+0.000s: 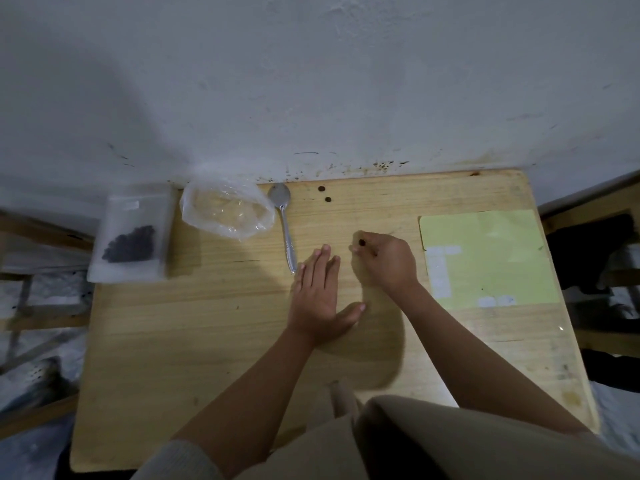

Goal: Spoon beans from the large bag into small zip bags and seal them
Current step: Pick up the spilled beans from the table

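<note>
My left hand [320, 294] lies flat on the wooden table [194, 341], fingers straight, its little finger beside the handle tip of the metal spoon [284, 223]. My right hand [386, 259] pinches a single dark bean [362, 242] between thumb and fingertips, just above the tabletop. The large clear bag [227, 211] lies crumpled and open at the back, left of the spoon bowl. A small zip bag [133, 233] holding dark beans lies at the table's back left corner. Two loose beans [325, 194] sit near the back edge.
A pale green sheet [491, 258] with white patches lies on the table's right side. A grey wall stands right behind the table. Wooden frames and clutter flank the table on both sides. My lap in beige cloth is at the near edge.
</note>
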Available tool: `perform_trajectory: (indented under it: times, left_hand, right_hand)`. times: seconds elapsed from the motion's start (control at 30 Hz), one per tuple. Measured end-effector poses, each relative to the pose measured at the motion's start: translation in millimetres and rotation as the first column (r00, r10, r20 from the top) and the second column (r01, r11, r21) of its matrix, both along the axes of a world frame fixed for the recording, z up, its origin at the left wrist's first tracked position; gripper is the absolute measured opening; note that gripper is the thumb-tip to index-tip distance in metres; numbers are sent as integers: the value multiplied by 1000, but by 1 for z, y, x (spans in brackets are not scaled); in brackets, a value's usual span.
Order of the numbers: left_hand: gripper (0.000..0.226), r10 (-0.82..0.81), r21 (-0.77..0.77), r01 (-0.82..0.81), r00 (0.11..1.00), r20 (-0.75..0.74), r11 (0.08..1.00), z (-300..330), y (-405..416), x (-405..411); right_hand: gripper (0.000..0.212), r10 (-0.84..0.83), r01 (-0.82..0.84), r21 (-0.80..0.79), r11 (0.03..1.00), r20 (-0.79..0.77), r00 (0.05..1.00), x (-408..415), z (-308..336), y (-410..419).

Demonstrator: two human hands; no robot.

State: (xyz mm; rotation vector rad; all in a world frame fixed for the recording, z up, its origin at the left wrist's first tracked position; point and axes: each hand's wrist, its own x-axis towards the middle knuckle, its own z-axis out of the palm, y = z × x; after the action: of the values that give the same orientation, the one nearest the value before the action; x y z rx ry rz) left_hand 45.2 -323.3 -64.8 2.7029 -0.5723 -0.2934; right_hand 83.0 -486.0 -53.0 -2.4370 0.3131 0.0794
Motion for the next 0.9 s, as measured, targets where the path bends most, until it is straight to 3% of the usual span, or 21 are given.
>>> perform_trajectory:
  times: [0.1, 0.23, 0.37, 0.63, 0.9]
  left_hand:
    - [93, 2, 5, -2, 1000, -10, 1000, 0, 0, 0]
    - [90, -14, 22, 14, 1000, 19, 1000, -1, 0, -1]
    - [93, -30, 39, 29, 999, 28, 999, -3, 1, 1]
    - [88, -10, 0, 10, 998, 61, 1000, -6, 1, 0]
    - [91, 5, 32, -6, 1000, 8, 999, -6, 0, -1]
  right_hand:
    - [22, -14, 15, -57, 998, 13, 1000, 3, -3, 2]
    - [21, -37, 37, -15, 999, -10, 999, 15, 5, 9]
    - [23, 50, -49, -13, 999, 32, 998, 49, 12, 20]
    - [21, 55, -64, 218, 974, 47, 997, 94, 6, 22]
    - [27, 115, -133, 169, 977, 113, 987, 97, -5, 21]
